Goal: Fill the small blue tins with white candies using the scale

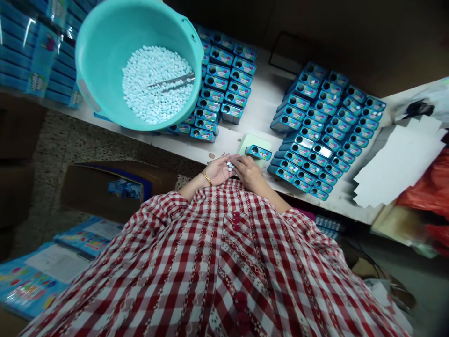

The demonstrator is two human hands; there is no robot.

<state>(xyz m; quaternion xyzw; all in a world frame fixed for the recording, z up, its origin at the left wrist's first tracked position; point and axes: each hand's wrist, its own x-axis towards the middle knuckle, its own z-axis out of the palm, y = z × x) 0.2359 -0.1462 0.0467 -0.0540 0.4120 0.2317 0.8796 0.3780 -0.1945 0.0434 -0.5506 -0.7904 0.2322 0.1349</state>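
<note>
Several small white candies (230, 166) lie in the cupped palm of my left hand (218, 170), which has a gold bangle at its wrist. Beside it, the fingers of my right hand (248, 172) are bent together over the candies; whether they pinch one is hidden. Just beyond my hands, a single blue tin (258, 152) with a dark round hole rests on a pale green scale or block (251, 139). A large turquoise tub (140, 14) at the upper left holds many more white candies and a metal scoop (171, 82).
Rows of blue tins (233, 89) stand beside the tub, and a larger group (315, 131) fills the right part of the white table (261, 89). White paper sheets (400, 159) and red plastic (430, 182) lie far right. An open cardboard box (98, 192) sits below the left side.
</note>
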